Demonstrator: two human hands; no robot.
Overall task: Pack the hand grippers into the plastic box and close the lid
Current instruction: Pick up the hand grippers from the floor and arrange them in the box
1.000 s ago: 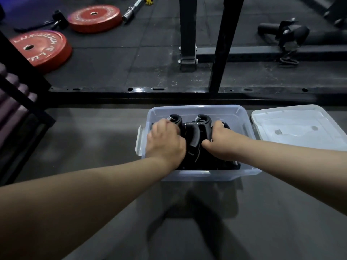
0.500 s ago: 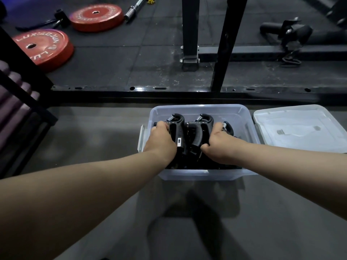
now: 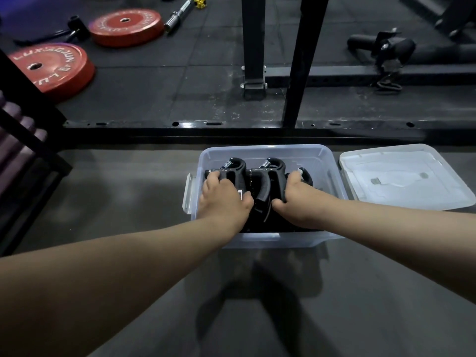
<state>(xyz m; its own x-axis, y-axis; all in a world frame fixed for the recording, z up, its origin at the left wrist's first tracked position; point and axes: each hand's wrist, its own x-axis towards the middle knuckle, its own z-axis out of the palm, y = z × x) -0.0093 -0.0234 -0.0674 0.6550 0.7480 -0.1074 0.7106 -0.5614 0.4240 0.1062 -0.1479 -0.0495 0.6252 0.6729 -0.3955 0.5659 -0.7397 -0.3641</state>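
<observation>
Your left hand (image 3: 224,199), right hand (image 3: 300,202) each clamp hand grippers (image 3: 268,176) in plastic box (image 3: 262,150) | lid (image 3: 401,181) beside right hand | red plate (image 3: 49,69): LUXIAOJUN | gym floor (image 3: 180,94)

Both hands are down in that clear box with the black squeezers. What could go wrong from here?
The black hand grippers stand upright in the clear plastic box; if they top its rim, the translucent plastic lid may not seat. That lid lies apart on the right; when the right hand lets go to fetch it, they might topple. The left hand, curled among sprung handles, could get pinched.
</observation>
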